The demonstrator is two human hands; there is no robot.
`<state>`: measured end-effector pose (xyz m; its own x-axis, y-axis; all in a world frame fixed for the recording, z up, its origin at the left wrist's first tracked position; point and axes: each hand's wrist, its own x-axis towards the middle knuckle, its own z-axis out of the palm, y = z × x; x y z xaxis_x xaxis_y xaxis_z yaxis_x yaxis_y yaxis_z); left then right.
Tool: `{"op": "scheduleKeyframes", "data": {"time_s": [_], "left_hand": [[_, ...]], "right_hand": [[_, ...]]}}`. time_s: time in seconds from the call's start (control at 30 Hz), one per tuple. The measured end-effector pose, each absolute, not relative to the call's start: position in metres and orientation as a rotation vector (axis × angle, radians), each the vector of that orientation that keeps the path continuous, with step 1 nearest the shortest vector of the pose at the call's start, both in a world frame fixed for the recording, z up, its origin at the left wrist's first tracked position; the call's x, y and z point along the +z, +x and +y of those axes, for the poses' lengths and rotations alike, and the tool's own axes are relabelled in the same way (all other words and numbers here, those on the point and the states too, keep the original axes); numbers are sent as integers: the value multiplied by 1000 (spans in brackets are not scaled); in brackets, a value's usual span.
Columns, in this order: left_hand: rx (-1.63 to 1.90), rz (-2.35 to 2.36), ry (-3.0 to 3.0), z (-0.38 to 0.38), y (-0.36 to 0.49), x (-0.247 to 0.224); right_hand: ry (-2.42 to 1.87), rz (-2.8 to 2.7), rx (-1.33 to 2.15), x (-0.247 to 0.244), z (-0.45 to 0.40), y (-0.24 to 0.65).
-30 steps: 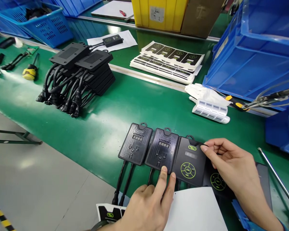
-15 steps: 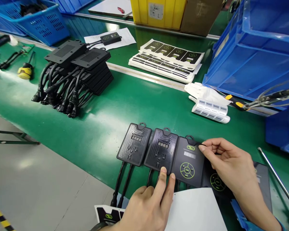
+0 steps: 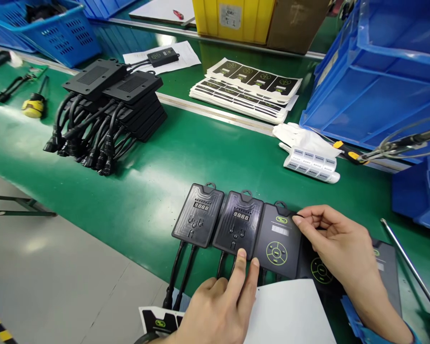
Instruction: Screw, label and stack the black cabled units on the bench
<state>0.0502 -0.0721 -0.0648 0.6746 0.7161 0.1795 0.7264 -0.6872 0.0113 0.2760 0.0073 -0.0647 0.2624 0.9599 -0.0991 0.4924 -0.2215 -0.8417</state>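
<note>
Black controller boxes lie in a row near the table's front edge. Two at the left, an outer one and its neighbour, show bare faces with digit displays. The third bears a dark label with green marks. My right hand pinches that label's upper right corner. Two fingers of my left hand are stretched out, their tips at the lower edges of the second and third boxes. White backing paper lies beside my left hand, and a label sheet shows partly behind it.
Stacked black boxes with cables sit at the left. Label sheets lie at the back. A sticker roll rests by a white glove. Blue bins and a metal rod are at the right.
The whole view has shifted slightly, with things appearing a little further left. Both hands keep nearly the same pose at the third box.
</note>
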Motion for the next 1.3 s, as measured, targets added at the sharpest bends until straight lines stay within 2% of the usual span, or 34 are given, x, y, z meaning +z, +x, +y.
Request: {"op": "scheduleKeyframes", "data": {"time_s": [0.3,0.6,0.67,0.83,0.93,1.1,1.2,1.3], "left_hand": [[-213,-1212,-2806,-73,50,-63],[-281,-1314,-2843,-73,48,-70],[-370,-1400,-2860,-74,47,-69],[-924,-1443,-2921,-79,41,-47],[-1107,-1555,-2976,-81,31,-26],[-835,-1892,-3348,-75,7,2],[-1014,-2071,-3378,-73,3,8],[-1382,-2258,-3295,-77,7,9]], "right_hand": [[-1839,-1436,772,-72,3,278],[-1803,-1929,36,-65,2,283],[-1732,-2002,114,-55,-3,282],[-1253,-2433,706,-22,-37,262],[-1061,-2489,719,-4,-53,254],[-964,-2534,296,17,-51,263],[-1032,-2410,-183,23,-56,260],[-954,-2351,-309,23,-70,244]]}}
